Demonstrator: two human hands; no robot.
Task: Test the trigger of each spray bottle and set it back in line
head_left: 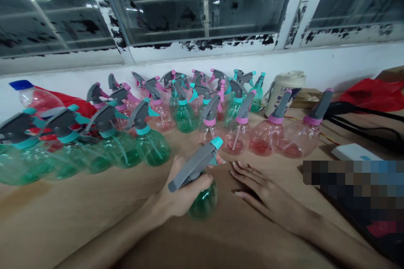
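My left hand (179, 195) is wrapped round a green spray bottle (203, 201) with a grey trigger head (192, 166) and a teal nozzle tip. The bottle stands on the wooden table (78, 214) near its front. My right hand (257, 187) lies flat on the table just right of that bottle, fingers stretched out and holding nothing. Behind them stand several more spray bottles: green ones (151, 145) in a row at the left, pink ones (267, 134) at the right, and a mixed cluster (186, 113) further back by the wall.
A white wall and peeling window frames (205, 46) close off the far side. A cream lidded jug (284, 86) stands at the back right. Red cloth (372, 94), black straps (356, 119) and a white box (353, 151) lie at the right. A blue-capped bottle (34, 96) lies at the far left.
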